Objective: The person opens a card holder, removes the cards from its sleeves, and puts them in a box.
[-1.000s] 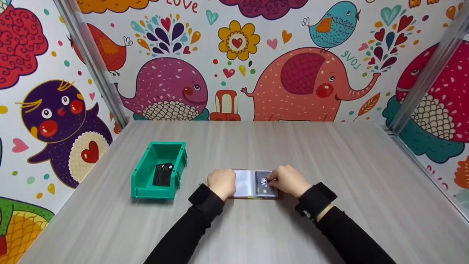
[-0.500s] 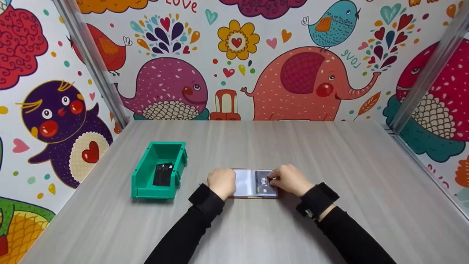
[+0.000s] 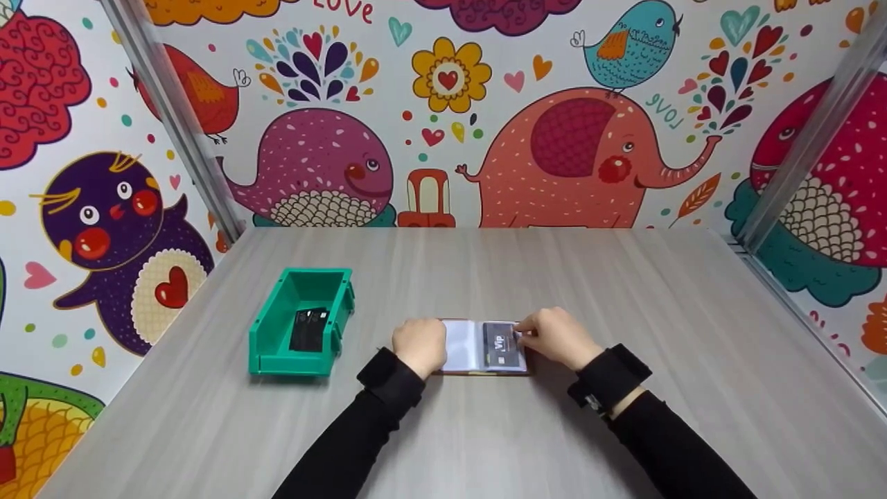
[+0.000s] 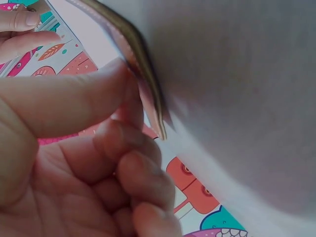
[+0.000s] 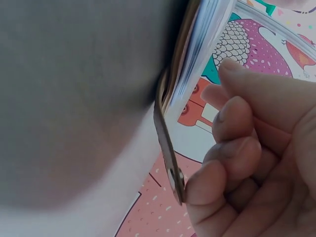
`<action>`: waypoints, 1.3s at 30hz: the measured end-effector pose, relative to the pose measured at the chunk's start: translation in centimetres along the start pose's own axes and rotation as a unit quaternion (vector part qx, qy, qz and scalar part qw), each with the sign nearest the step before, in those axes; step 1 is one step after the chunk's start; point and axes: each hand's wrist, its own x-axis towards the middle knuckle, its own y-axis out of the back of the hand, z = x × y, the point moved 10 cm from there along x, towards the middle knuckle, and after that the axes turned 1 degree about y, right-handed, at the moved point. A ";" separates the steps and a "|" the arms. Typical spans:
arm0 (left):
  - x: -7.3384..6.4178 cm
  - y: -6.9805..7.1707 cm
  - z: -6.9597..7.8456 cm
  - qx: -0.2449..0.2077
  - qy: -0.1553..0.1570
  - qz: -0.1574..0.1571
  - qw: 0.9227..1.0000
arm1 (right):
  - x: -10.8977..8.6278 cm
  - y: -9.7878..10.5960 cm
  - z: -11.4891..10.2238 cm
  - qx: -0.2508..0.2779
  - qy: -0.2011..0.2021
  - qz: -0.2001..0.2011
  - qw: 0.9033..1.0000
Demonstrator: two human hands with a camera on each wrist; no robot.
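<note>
A small card holder (image 3: 458,345) lies spread on the table, with a pale plastic sleeve on its left side. In the right sleeve sits a dark card (image 3: 500,353) printed "Vip". My left hand (image 3: 419,346) pinches the holder's left cover edge (image 4: 148,79) between thumb and index finger. My right hand (image 3: 558,337) is at the holder's right edge, its thumb and index fingertips beside the sleeves. Its fingers are loosely curled and hold nothing. A snap strap (image 5: 167,143) sticks out from the holder, its end against a fingertip of that hand.
A green plastic bin (image 3: 287,365) stands to the left on the table (image 3: 471,430), with several black cards (image 3: 309,333) inside. Behind the table rises a wall (image 3: 443,145) printed with cartoon animals. Metal posts (image 3: 177,111) mark the corners.
My right hand has slid rightward off the "Vip" card to the holder's right edge, uncovering more of the card. My left hand has stayed where it was.
</note>
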 end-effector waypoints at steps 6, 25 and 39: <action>0.0 0.0 0.0 0.005 0.002 0.000 1.000 | -0.2 0.1 0.0 -0.012 0.006 0.003 1.000; 0.1 -0.3 0.0 0.010 0.006 0.001 1.000 | -0.2 -0.7 -0.1 -0.036 0.005 -0.006 0.999; 0.1 -0.3 0.0 0.006 0.000 -0.005 1.000 | -0.2 -0.9 0.0 -0.031 -0.004 -0.021 0.999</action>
